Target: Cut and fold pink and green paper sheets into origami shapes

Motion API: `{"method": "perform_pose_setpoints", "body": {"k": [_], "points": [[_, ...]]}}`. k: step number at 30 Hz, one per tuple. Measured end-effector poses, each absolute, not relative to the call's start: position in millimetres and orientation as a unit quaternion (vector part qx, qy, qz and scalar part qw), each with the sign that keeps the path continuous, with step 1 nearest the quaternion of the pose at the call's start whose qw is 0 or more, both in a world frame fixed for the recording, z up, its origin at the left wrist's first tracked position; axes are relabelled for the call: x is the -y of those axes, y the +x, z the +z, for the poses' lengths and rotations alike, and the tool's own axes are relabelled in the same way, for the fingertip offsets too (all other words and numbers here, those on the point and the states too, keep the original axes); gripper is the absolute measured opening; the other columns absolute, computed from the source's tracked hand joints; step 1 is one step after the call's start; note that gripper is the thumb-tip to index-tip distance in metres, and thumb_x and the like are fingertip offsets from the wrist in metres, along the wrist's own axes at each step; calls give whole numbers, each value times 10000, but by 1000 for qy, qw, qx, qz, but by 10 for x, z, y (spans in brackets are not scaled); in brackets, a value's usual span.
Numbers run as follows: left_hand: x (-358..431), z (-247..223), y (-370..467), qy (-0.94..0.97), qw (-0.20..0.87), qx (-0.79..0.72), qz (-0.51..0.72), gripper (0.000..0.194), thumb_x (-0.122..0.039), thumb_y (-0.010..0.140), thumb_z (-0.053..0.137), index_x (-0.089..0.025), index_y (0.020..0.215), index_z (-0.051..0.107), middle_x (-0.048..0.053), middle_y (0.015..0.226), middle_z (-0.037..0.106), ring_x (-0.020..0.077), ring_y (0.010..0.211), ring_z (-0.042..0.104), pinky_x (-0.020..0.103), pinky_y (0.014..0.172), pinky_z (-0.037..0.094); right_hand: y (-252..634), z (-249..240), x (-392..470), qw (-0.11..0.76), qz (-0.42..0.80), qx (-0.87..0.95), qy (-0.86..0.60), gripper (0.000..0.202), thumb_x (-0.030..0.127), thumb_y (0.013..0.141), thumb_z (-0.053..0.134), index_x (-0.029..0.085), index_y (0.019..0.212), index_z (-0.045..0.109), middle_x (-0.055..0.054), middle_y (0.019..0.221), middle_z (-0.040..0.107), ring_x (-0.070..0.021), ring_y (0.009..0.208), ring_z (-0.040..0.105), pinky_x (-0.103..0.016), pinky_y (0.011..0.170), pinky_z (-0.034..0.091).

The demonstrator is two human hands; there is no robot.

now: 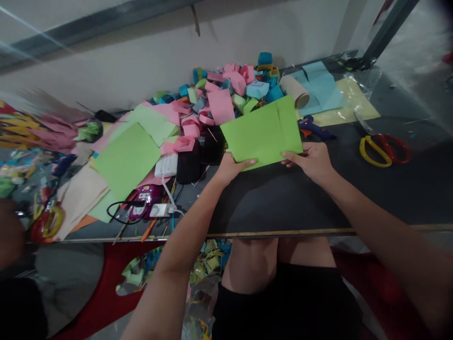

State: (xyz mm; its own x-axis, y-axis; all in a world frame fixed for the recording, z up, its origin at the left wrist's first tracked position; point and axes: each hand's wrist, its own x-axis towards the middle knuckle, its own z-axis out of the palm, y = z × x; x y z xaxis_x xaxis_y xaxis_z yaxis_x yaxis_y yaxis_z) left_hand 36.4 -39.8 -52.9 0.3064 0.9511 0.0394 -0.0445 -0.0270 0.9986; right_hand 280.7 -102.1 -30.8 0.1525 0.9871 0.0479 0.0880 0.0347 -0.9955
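A bright green sheet of paper [260, 134] is held up over the dark table, a crease running down its right part. My left hand [231, 167] grips its lower left corner, thumb on the front face and the other fingers hidden behind. At the lower right corner my right hand [313, 160] pinches the sheet between thumb and fingers. Just behind the paper lies a heap of folded coloured paper pieces [231, 82]. A blue glue gun [313, 127] lies right of the sheet, partly covered by it.
Scissors with red and yellow handles [384, 148] lie at the right. Left of my hands are a flat green sheet [127, 160], a black phone [188, 163], a purple power strip [146, 200] and cables. A cardboard tube [293, 91] and blue paper [323, 89] lie behind. Another person sits at far left.
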Motion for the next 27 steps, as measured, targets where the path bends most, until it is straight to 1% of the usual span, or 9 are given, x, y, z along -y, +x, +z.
{"method": "perform_pose_setpoints", "body": {"k": [2, 4, 7, 11, 16, 19, 22, 24, 27], "points": [[374, -500, 323, 574, 606, -392, 387, 491, -420, 505, 975, -111, 828, 771, 118, 859, 784, 238, 757, 767, 411, 788, 684, 2813, -296, 1023, 535, 421, 488, -546, 368, 519, 636, 896, 201, 793, 796, -74, 749, 777, -249, 692, 761, -386, 629, 668], [359, -471, 290, 569, 625, -389, 367, 443, -403, 524, 968, -114, 803, 781, 107, 844, 784, 211, 698, 756, 399, 738, 689, 2813, -287, 1027, 540, 418, 488, -544, 371, 521, 643, 895, 197, 790, 792, -76, 744, 772, -249, 685, 760, -386, 619, 664], [355, -445, 268, 559, 624, -397, 374, 404, -370, 532, 968, -120, 791, 785, 93, 841, 784, 187, 683, 751, 367, 718, 689, 2807, -294, 1030, 543, 417, 489, -541, 370, 522, 649, 895, 196, 785, 786, -75, 732, 767, -246, 673, 756, -380, 597, 658], [354, -461, 259, 549, 629, -408, 369, 419, -333, 518, 976, -101, 805, 777, 87, 808, 775, 191, 667, 747, 368, 705, 686, 2808, -333, 1024, 544, 414, 486, -544, 333, 499, 679, 882, 200, 792, 786, -78, 752, 772, -248, 692, 761, -368, 596, 656], [324, -517, 220, 555, 631, -406, 361, 327, -253, 588, 959, -99, 813, 779, 112, 806, 759, 199, 697, 735, 379, 731, 661, 2819, -353, 1025, 536, 413, 489, -551, 298, 467, 717, 856, 194, 813, 785, -91, 770, 769, -256, 713, 764, -374, 594, 643], [284, -543, 206, 548, 592, -427, 409, 269, -310, 651, 944, -141, 736, 752, 60, 731, 728, 160, 678, 694, 311, 691, 613, 2808, -340, 1034, 529, 420, 497, -545, 314, 469, 686, 874, 187, 787, 782, -90, 757, 767, -241, 680, 754, -362, 575, 630], [247, -555, 222, 523, 554, -426, 488, 344, -449, 688, 913, -182, 650, 699, -5, 631, 665, 108, 601, 625, 250, 615, 554, 2782, -330, 1040, 524, 433, 509, -528, 343, 484, 640, 896, 182, 747, 775, -84, 729, 765, -218, 633, 737, -338, 541, 613], [236, -556, 245, 511, 543, -416, 520, 380, -511, 676, 900, -198, 640, 688, -24, 627, 661, 97, 586, 605, 240, 600, 538, 2761, -330, 1041, 516, 439, 515, -525, 357, 500, 635, 896, 183, 740, 771, -80, 721, 766, -208, 618, 729, -333, 536, 612], [239, -561, 277, 490, 537, -415, 547, 388, -528, 685, 880, -207, 617, 673, -28, 628, 653, 102, 609, 611, 249, 628, 539, 2737, -338, 1040, 505, 444, 517, -530, 376, 519, 638, 893, 182, 753, 772, -80, 726, 769, -203, 616, 726, -335, 550, 619]]}}
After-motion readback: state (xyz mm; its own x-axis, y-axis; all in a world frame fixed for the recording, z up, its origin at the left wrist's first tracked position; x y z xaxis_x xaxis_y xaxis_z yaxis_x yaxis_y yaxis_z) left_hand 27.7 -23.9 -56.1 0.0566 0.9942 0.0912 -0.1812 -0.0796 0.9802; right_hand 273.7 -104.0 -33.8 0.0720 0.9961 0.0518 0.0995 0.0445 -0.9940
